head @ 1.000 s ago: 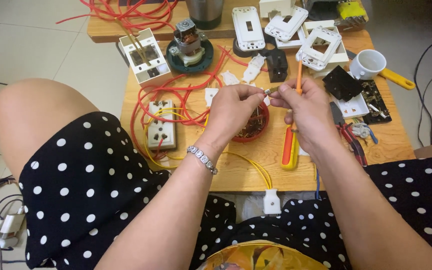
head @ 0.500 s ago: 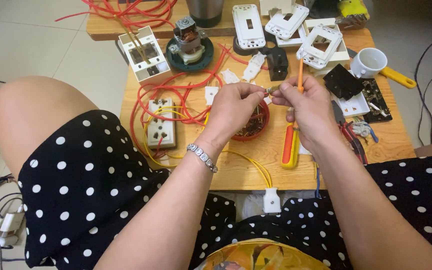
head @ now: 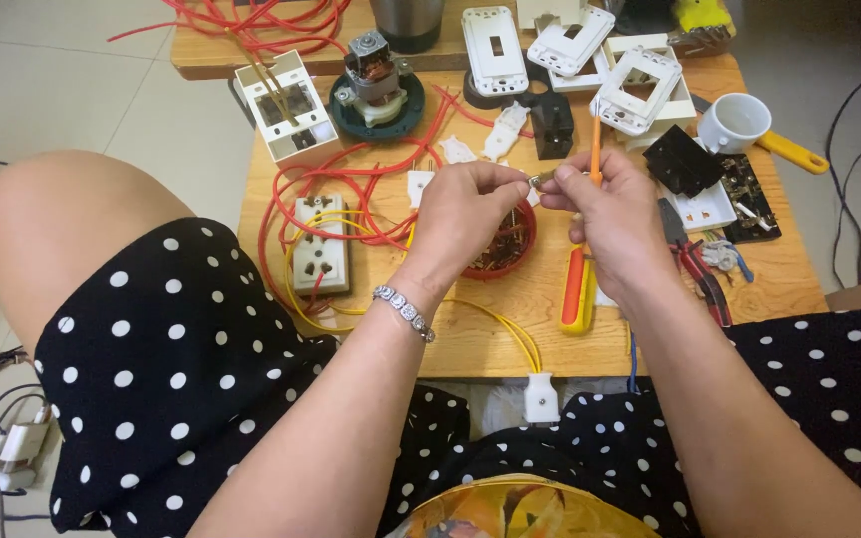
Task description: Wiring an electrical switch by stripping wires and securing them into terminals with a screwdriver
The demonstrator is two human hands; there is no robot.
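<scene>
Low table laid out by the clock, hands meeting over its centre.

Centre: left hand [head: 460, 214] and right hand [head: 615, 214], fingertips pinching a small metal part [head: 542, 179] between them, above a bowl [head: 500, 254] on the table [head: 490, 344]. At 9 o'clock of the bowl, a double socket [head: 321, 244] among looped wires [head: 351, 179]. At 11, a motor [head: 376, 85], an open box [head: 286, 105] left of it. At 12 to 1, a cluster of switch plates [head: 570, 50]. At 2, a cup [head: 734, 122]. At 3, pliers [head: 695, 264], just beside the right hand. At 4, a screwdriver [head: 577, 289]. At 6, a plug [head: 540, 397] hanging off the near edge.
</scene>
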